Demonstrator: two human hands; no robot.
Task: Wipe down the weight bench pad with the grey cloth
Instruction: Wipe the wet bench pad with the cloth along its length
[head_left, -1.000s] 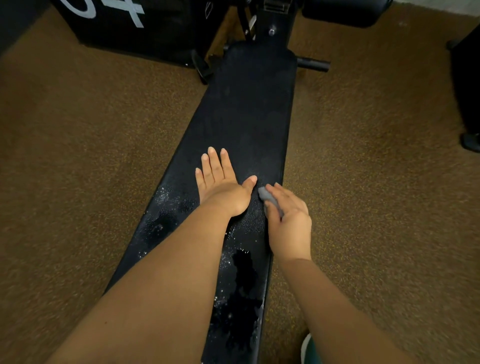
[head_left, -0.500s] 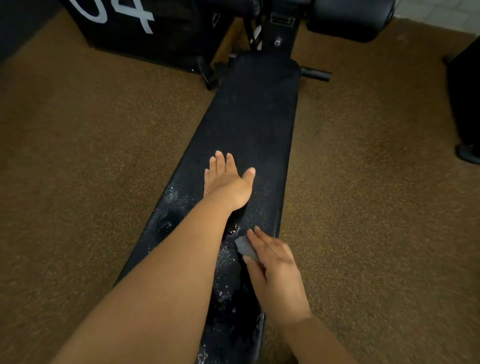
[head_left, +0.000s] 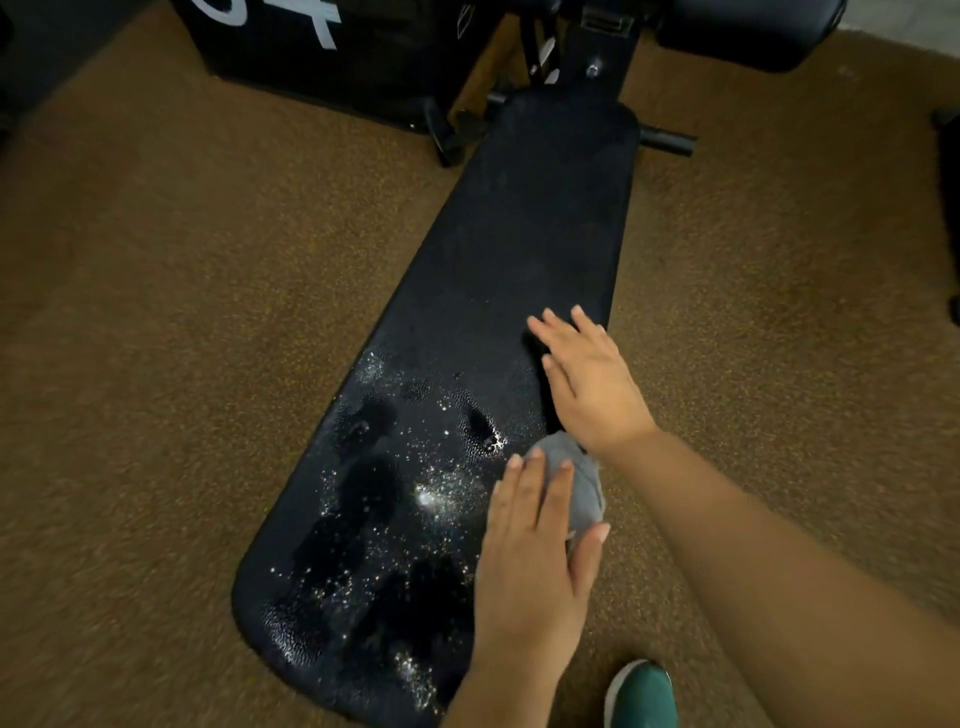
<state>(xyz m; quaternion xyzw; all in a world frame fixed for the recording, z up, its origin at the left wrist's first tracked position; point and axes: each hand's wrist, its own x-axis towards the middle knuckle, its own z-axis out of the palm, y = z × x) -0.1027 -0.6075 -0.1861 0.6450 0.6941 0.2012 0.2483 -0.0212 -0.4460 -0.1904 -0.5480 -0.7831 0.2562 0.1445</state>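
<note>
- While the head view is looking down along it, the long black padded counter (head_left: 519, 249) is running from the lower centre of the frame up to the upper centre, over a brown speckled floor (head_left: 156, 338).
- Wet droplets (head_left: 441, 493) are glinting across the lower half of the pad, with darker smeared patches among them; the upper half is looking dull and even.
- The left hand (head_left: 535, 561) is coming up from the bottom centre and is gripping the grey cloth (head_left: 582, 483), its fingers lying over the top of the cloth and its thumb closing against the cloth's lower right edge.
- The cloth is sitting bunched at the right edge of the pad, right of centre in the frame, just below the right wrist.
- The right hand (head_left: 587, 384) is reaching in from the lower right on a bare forearm and is lying open and flat near the pad's right edge, fingers straight and pointing to the upper left.
- A teal shoe (head_left: 641, 696) is showing on the floor at the bottom, right of the pad.
- A black box with white numerals (head_left: 322, 47) is standing at the upper left, and a short black bar (head_left: 667, 141) is sticking out to the right of the pad's far end.
</note>
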